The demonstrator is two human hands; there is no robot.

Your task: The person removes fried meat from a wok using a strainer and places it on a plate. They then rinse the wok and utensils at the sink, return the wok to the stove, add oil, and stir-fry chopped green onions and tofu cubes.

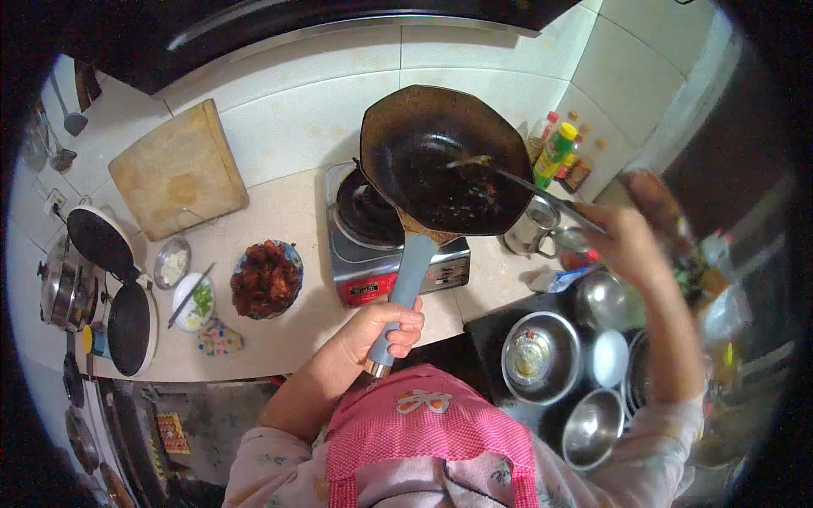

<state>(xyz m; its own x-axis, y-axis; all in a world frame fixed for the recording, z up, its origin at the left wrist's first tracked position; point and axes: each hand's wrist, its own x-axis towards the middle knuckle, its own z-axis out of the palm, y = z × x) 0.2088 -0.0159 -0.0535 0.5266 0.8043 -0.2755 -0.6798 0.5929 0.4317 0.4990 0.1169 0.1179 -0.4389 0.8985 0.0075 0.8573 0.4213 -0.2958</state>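
Observation:
My left hand (384, 327) is wrapped around the grey handle (411, 267) of a dark wok (413, 159). The wok is raised and tilted above a portable stove (356, 257), so its inside faces me. Dark oily residue and small bits cling to its bottom. My right hand (616, 241), blurred, grips a long-handled cooking utensil (530, 186). The utensil's head lies inside the wok near the far right wall; its exact shape is hard to tell. Left of the stove, a patterned plate holds a heap of browned, sauced food (267, 279).
A wooden cutting board (181, 171) leans against the tiled wall. Small bowls, including one of chopped green onion (202, 298), and an open two-sided pan (132, 327) stand left. Sauce bottles (556, 152) stand behind right. Several metal bowls (562, 368) sit at the right.

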